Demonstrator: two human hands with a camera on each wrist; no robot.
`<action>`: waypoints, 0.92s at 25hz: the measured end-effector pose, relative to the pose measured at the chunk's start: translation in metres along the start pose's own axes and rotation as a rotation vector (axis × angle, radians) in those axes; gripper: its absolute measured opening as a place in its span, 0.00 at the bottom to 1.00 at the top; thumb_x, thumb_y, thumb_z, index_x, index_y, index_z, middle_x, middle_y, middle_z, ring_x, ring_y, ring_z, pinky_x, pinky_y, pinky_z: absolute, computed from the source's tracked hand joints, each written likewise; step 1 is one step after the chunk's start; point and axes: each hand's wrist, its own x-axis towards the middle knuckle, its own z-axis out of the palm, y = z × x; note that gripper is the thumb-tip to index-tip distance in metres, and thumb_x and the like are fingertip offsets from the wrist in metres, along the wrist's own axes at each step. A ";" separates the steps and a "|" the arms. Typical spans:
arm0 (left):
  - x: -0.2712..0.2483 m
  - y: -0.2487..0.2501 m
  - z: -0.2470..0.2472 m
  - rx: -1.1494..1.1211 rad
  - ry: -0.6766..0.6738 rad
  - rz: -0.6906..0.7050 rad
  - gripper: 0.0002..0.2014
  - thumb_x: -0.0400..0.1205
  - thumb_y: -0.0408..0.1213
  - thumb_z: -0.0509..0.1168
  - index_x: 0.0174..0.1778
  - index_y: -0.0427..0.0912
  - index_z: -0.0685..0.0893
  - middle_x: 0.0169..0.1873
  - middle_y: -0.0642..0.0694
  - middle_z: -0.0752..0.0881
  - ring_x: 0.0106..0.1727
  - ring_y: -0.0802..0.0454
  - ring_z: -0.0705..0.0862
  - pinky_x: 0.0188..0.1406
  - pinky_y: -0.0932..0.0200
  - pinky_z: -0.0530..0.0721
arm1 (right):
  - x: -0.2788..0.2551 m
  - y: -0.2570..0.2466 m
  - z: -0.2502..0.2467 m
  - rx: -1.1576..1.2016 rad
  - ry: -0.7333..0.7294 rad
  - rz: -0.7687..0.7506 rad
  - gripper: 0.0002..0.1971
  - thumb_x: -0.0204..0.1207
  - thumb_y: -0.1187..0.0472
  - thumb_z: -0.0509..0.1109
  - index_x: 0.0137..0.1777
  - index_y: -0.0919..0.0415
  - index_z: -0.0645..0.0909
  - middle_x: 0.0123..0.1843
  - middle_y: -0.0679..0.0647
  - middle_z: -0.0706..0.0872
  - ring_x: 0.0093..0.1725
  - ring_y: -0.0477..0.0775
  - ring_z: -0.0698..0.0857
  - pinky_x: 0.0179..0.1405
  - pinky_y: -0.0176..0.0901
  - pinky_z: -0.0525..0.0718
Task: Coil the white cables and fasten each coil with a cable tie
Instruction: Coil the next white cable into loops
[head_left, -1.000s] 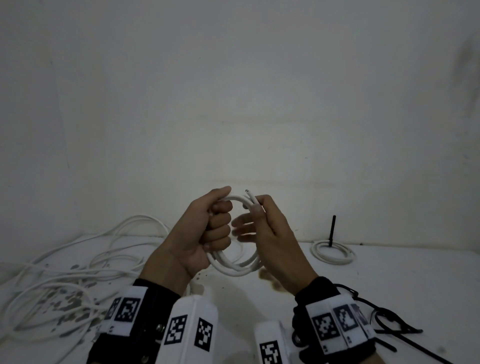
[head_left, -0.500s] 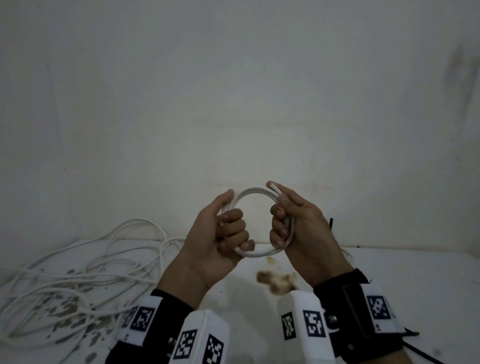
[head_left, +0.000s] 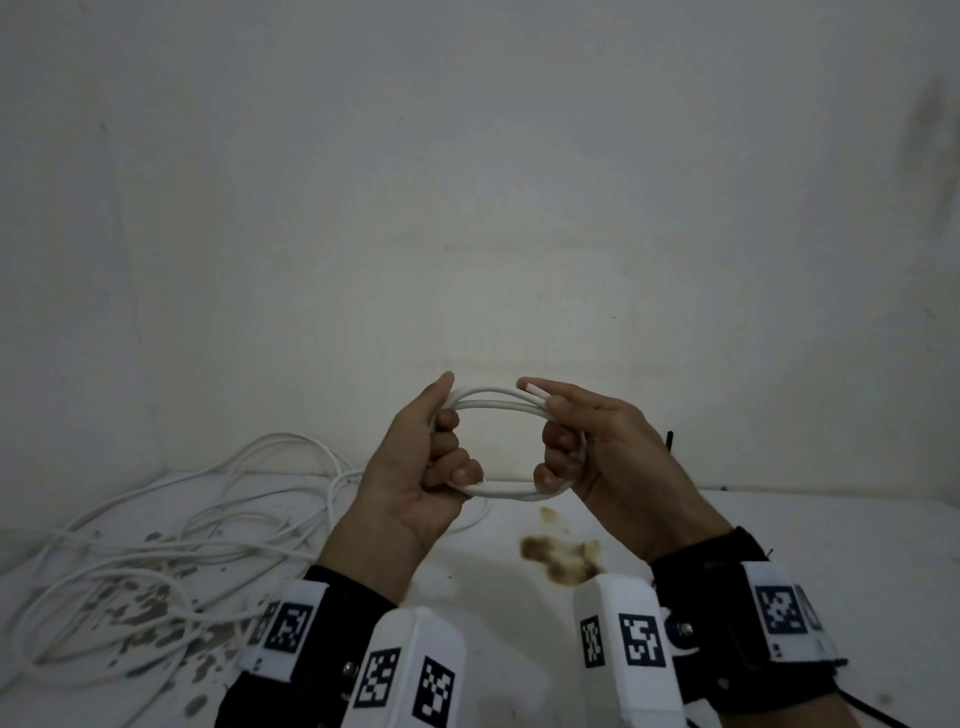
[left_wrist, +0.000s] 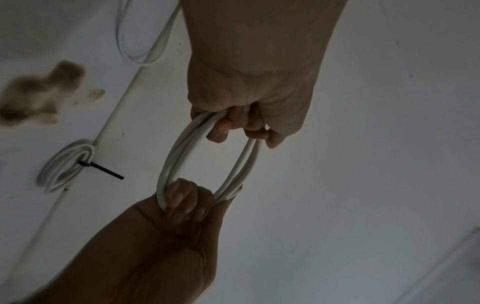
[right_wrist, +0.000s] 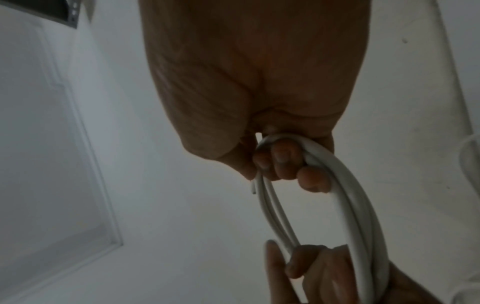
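Note:
In the head view I hold a small coil of white cable (head_left: 493, 401) in the air above the table, stretched into an oval. My left hand (head_left: 441, 457) grips its left side with curled fingers. My right hand (head_left: 563, 449) grips the right side, the cut cable end (head_left: 535, 387) sticking out under the index finger. The left wrist view shows the coil (left_wrist: 176, 156) between my left hand (left_wrist: 246, 123) and right hand (left_wrist: 184, 201). The right wrist view shows the coil's strands (right_wrist: 348, 195) running from my right fingers (right_wrist: 285, 160).
A tangle of loose white cables (head_left: 156, 545) lies on the white table (head_left: 831, 545) at the left. A brown stain (head_left: 561, 556) marks the table under my hands. A finished coil (left_wrist: 64, 164) with a black cable tie (left_wrist: 103, 169) lies near the wall.
My hands rose and drew apart, turning the coil to face me and stretching it from a round loop into a wider oval. Both hands kept their grip.

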 end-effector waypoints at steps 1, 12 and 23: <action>-0.002 0.001 -0.001 0.035 -0.034 -0.009 0.23 0.74 0.55 0.72 0.26 0.44 0.72 0.14 0.54 0.57 0.12 0.58 0.56 0.19 0.63 0.64 | -0.001 -0.002 -0.002 -0.029 -0.006 -0.009 0.13 0.86 0.67 0.62 0.59 0.65 0.89 0.29 0.53 0.64 0.25 0.51 0.63 0.24 0.44 0.73; -0.006 -0.008 -0.007 0.485 -0.276 -0.145 0.18 0.86 0.49 0.61 0.33 0.43 0.77 0.21 0.54 0.58 0.18 0.57 0.56 0.21 0.61 0.70 | -0.012 -0.008 -0.013 -0.650 -0.085 -0.092 0.15 0.87 0.64 0.62 0.57 0.54 0.91 0.24 0.44 0.73 0.25 0.49 0.67 0.23 0.41 0.71; -0.008 -0.008 -0.005 0.659 -0.258 -0.128 0.18 0.89 0.43 0.54 0.36 0.41 0.77 0.22 0.53 0.59 0.19 0.57 0.55 0.17 0.64 0.61 | -0.014 -0.004 -0.006 -0.845 -0.171 -0.008 0.20 0.89 0.63 0.56 0.72 0.47 0.82 0.36 0.52 0.77 0.29 0.49 0.71 0.26 0.44 0.77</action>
